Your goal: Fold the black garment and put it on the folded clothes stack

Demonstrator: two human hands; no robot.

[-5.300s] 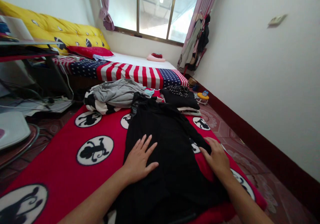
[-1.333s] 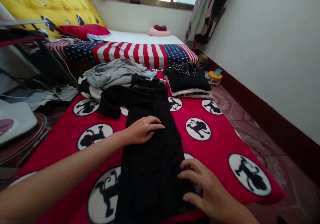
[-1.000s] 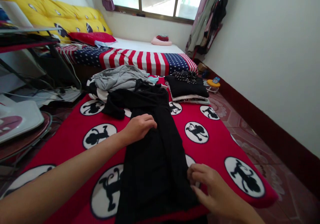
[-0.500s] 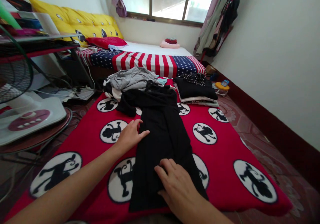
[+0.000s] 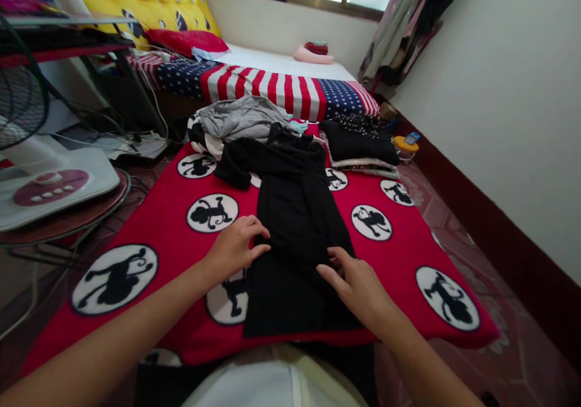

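A long-sleeved black dress (image 5: 290,298) lies lengthwise before me on a red blanket (image 5: 390,310) printed with monkeys in white circles. One sleeve bends out at the upper left, and the sides are folded inward. My left hand (image 5: 238,243) is at the dress's left edge, its curled fingers and thumb closing on the cloth. Across from it, my right hand (image 5: 361,280) grips the right edge between thumb and fingers. A shallow crease runs over the cloth between both hands. Beyond the collar is a loose heap of grey clothes (image 5: 247,118).
A folded stack of clothes (image 5: 358,143) sits at the blanket's far right. To the left, a fan (image 5: 54,183) rests on a round stool. A bed (image 5: 267,92) spans the back, near hanging clothes (image 5: 403,31). A yellow stool (image 5: 405,145) stands by the right wall.
My right hand has moved forward and right, from the dress's lower middle to its right edge. My left hand's fingers have drawn closer together at the left edge. The view has tilted downward.
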